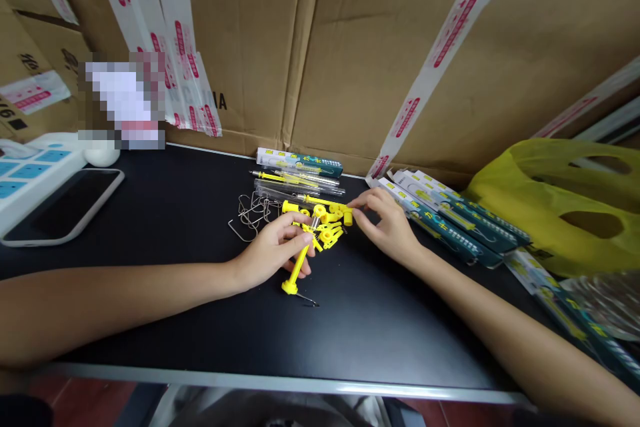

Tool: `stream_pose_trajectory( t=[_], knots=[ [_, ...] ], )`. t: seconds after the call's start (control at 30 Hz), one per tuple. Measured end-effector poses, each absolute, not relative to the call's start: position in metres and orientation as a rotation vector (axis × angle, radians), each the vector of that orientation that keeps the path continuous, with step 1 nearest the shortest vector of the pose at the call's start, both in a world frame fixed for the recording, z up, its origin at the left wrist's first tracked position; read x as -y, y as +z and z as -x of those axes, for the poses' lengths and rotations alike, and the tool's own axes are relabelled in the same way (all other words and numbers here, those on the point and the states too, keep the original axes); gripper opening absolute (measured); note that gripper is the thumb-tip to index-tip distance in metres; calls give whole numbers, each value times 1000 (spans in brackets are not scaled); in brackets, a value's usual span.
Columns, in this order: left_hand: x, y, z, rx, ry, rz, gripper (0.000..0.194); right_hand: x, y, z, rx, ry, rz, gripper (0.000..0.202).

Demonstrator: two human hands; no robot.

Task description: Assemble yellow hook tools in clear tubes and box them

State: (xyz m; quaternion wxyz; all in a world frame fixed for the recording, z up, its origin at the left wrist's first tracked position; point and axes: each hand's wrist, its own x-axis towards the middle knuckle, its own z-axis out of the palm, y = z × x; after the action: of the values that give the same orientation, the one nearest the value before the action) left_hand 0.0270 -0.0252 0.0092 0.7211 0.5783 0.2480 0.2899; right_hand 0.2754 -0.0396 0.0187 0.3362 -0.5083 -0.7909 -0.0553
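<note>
My left hand [273, 243] is closed around a yellow plastic hook tool [301, 263]. The tool tilts downward, with a round knob and a thin metal hook at its lower end. My right hand [385, 223] reaches to the right edge of a pile of loose yellow plastic parts [327, 235]. Its thumb and forefinger pinch at a small yellow plastic part [348, 217], partly covered by the fingertips. Left of the pile lie several bent metal wires [246, 219], tangled together. The inner fingers of my left hand are partly hidden.
Behind the pile lie clear plastic tubes [320, 188] and a printed box [300, 161]. More printed boxes [445, 213] and a yellow plastic bag [545, 207] are at right. A phone [63, 207] and a power strip [37, 163] lie at left. Cardboard [375, 47] stands behind the table.
</note>
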Motion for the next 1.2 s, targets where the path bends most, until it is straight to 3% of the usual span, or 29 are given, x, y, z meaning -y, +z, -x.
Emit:
stream_pose_trajectory(
  t=[0.23, 0.6, 0.7, 0.87, 1.0, 1.2],
  knots=[
    [27, 11, -27, -570, 661, -1259, 39, 59, 30, -255, 2652, -302, 1264, 16],
    [26, 6, -28, -589, 622, -1394, 24, 60, 24, -251, 2704, -454, 1236, 19],
    [27, 7, -28, -596, 603, -1471, 24, 63, 23, -249, 2566, -241, 1216, 11],
    [28, 10, -27, -575, 592, -1488, 28, 73, 17, -238, 2072, 463, 1213, 3],
    [26, 5, -26, -560, 576, -1502, 32, 79, 9, -225, 1687, 833, 1153, 10],
    [25, 2, -26, -572, 588, -1486, 24, 76, 3, -221, 1585, 993, 1077, 35]
  ],
)
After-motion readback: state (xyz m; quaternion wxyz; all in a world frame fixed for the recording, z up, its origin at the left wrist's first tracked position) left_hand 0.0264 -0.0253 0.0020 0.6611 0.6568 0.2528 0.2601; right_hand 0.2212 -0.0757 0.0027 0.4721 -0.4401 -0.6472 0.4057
